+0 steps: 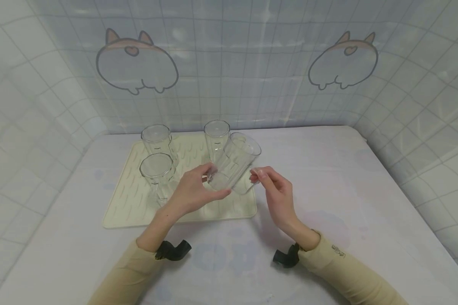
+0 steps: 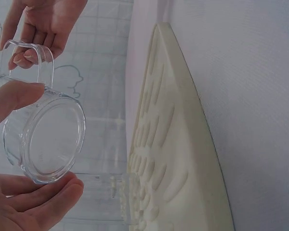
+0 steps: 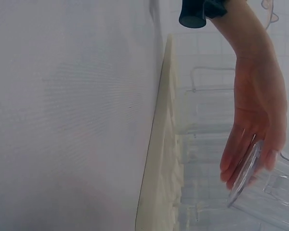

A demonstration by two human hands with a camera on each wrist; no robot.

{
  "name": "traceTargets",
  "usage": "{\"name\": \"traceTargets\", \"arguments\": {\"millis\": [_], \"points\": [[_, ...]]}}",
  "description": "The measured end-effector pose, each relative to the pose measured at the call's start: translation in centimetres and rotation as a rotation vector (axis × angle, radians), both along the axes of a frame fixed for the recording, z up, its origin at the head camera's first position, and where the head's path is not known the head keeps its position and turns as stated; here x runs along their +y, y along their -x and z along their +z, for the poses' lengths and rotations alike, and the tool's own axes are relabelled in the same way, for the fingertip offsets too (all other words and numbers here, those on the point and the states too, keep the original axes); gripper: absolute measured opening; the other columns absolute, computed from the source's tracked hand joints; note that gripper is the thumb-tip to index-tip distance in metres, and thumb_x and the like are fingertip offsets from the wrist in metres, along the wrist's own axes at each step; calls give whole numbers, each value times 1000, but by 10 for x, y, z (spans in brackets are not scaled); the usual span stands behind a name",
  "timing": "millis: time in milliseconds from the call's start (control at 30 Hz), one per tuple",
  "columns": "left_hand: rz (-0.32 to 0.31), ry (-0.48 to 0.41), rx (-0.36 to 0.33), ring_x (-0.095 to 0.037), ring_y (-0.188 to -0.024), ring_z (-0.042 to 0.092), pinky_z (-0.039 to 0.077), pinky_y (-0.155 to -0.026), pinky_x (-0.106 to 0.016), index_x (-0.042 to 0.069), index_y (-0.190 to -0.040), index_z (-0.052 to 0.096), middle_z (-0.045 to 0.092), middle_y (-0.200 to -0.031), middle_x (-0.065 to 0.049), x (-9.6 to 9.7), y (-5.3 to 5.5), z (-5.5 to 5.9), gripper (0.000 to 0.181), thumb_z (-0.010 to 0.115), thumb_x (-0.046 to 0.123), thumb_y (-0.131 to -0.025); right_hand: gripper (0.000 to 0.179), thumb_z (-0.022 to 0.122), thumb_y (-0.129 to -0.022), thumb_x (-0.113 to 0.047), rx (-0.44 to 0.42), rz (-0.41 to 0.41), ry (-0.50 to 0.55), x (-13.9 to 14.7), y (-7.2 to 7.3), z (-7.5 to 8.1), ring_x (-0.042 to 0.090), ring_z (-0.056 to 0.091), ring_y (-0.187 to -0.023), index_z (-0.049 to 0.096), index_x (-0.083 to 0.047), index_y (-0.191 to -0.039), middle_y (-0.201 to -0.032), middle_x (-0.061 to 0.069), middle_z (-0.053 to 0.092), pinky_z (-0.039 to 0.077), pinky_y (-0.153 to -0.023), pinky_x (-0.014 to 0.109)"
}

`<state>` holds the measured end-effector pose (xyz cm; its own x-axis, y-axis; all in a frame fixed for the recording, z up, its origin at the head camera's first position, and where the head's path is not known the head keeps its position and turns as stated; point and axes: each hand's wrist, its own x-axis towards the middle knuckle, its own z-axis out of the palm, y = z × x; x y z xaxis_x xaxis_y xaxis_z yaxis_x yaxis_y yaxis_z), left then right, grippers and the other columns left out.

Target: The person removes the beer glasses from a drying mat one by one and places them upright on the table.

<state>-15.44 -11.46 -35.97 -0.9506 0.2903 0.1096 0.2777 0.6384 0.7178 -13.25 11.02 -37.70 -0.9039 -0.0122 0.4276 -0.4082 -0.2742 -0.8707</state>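
A clear glass mug [image 1: 234, 159] is tilted above the right part of a cream drying mat [image 1: 129, 203], its rim leaning up and to the right. My left hand [image 1: 196, 188] grips it around the base, thumb on the near side and fingers on the far side. With thumb and fingers my right hand [image 1: 276, 192] pinches the mug's handle [image 2: 45, 62]. In the left wrist view the round base [image 2: 55, 137] faces the camera.
Behind the held mug stands another glass mug [image 1: 216, 137] on the mat. Two more, a back mug [image 1: 156, 140] and a front mug [image 1: 157, 169], stand at the mat's left. A white cloth [image 1: 328, 178] covers the table, and a tiled-pattern curtain [image 1: 244, 63] hangs behind.
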Motion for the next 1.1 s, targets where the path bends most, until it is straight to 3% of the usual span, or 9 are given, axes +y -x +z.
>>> {"name": "traceTargets", "arguments": {"millis": [300, 500, 800, 1100], "points": [[0, 5, -15, -14, -102, 56, 51, -84, -35, 18, -121, 54, 58, -113, 8, 1, 0, 0, 69, 75, 58, -68, 19, 51, -96, -10, -101, 122, 74, 1, 0, 4, 20, 57, -89, 69, -7, -97, -93, 5, 65, 45, -92, 32], [3, 11, -13, -12, -101, 55, 50, -85, -34, 17, -121, 55, 58, -112, 8, 1, -1, -1, 69, 76, 56, -68, 19, 51, -96, -10, -131, 168, 78, 1, -1, 8, 20, 57, -88, 70, -8, -97, -93, 6, 65, 45, -91, 32], [3, 1, -8, -12, -93, 52, 48, -84, -33, 23, -103, 53, 53, -93, 4, 3, -1, -4, 54, 78, 53, -67, 18, 52, -95, -9, -157, 208, 90, 2, -4, 9, 19, 58, -89, 70, -8, -96, -94, 5, 65, 46, -88, 31], [3, -11, -21, -12, -99, 54, 49, -87, -35, 24, -108, 54, 56, -102, 7, 6, -4, -5, 55, 80, 49, -67, 18, 51, -95, -5, -142, 245, 83, 3, -7, 8, 20, 57, -90, 69, -6, -96, -91, 5, 64, 46, -88, 31]]}}
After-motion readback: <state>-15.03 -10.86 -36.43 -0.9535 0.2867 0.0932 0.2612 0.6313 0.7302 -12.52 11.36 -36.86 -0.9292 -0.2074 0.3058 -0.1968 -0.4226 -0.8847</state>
